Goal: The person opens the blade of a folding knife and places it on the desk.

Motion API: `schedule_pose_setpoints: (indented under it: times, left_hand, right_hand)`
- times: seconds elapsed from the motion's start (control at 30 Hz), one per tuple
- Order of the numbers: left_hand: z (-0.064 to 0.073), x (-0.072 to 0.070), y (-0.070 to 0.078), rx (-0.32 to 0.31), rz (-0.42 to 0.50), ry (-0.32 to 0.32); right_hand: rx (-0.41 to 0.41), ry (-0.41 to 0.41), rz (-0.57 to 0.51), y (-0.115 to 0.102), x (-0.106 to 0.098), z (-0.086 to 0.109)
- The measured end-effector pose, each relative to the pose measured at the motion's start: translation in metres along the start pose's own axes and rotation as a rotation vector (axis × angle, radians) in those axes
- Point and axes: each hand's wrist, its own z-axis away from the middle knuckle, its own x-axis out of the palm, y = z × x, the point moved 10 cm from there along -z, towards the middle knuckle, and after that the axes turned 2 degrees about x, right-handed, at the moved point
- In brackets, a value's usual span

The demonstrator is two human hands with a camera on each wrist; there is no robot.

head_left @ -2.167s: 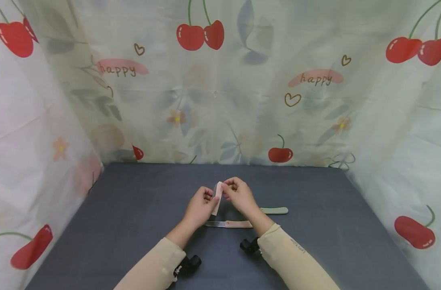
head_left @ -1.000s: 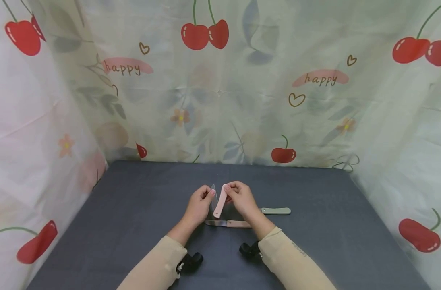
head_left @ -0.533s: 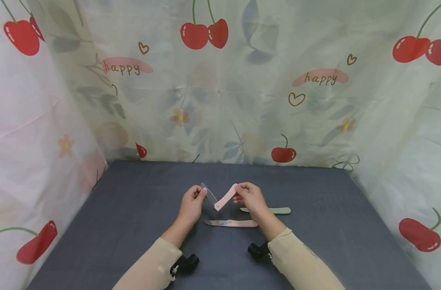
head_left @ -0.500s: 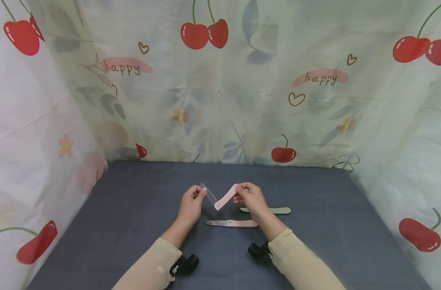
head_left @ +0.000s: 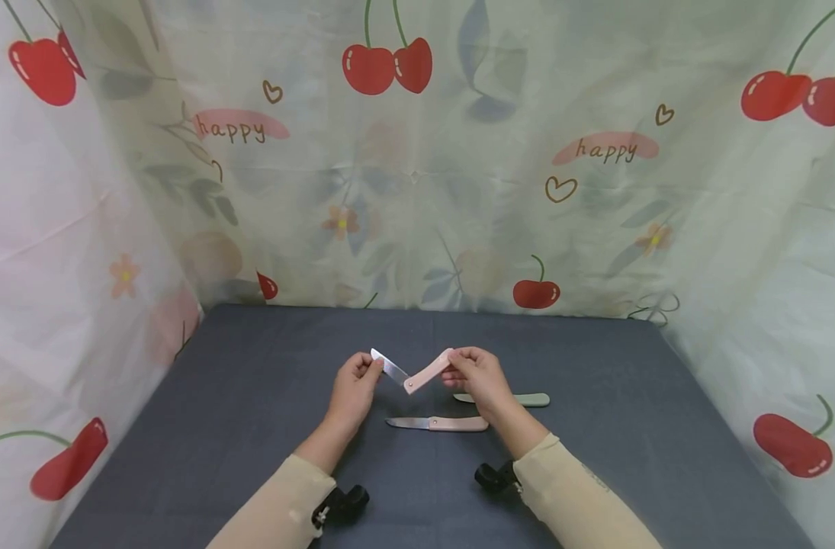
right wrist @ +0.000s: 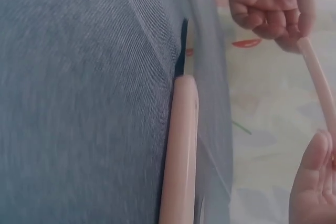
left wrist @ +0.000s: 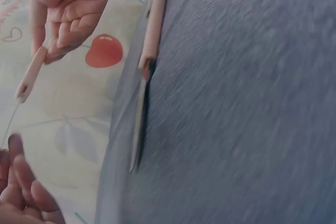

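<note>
Both hands hold a folding knife (head_left: 428,371) with a light pink handle above the table in the head view. Its blade (head_left: 390,367) stands partly unfolded, making a wide V with the handle. My left hand (head_left: 351,387) pinches the blade near its tip between thumb and fingers. The handle's far end is pinched by my right hand (head_left: 482,376). Below them a second pink folding knife (head_left: 460,424) lies unfolded, blade to the left; it also shows in the left wrist view. Behind the right wrist lies a green-handled knife (head_left: 532,399), partly hidden by the right hand.
A dark grey cloth covers the table (head_left: 218,427). White curtains (head_left: 417,198) printed with cherries and leaves hang at the back and both sides. A black wrist camera (head_left: 348,503) sits at the left cuff, another (head_left: 492,478) at the right cuff.
The blade has swung out from the pink handle, from nearly folded to a wide angle. The hands have moved apart, left hand to the left, right hand to the right.
</note>
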Motion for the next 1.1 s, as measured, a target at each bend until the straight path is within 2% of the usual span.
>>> schedule_pose_setpoints:
  times: [0.13,0.27,0.53,0.8,0.93,1.1]
  left_hand:
    - [-0.004,-0.002,0.001,-0.035,-0.012,-0.045]
    - [-0.009,-0.003,0.000,-0.068,-0.051,-0.102]
    - [-0.017,-0.005,-0.004,-0.132,-0.166,-0.241]
    - [-0.014,0.003,0.000,-0.099,-0.090,-0.426]
    - [-0.012,0.005,0.000,-0.095,-0.095,-0.459]
    - [-0.011,0.004,0.001,-0.099,-0.083,-0.448]
  right_hand:
    - [-0.012,-0.038,0.025,-0.002,-0.001,-0.003]
    - [0.001,-0.125,0.099,-0.002,0.003,-0.006]
    - [0.089,-0.305,0.252,0.002,0.010,-0.011]
    - [0.118,-0.522,0.374,0.003,0.021,-0.004]
    - [0.118,-0.548,0.402,0.004,0.023,-0.002]
    - [0.108,-0.483,0.389,0.001,0.019,-0.004]
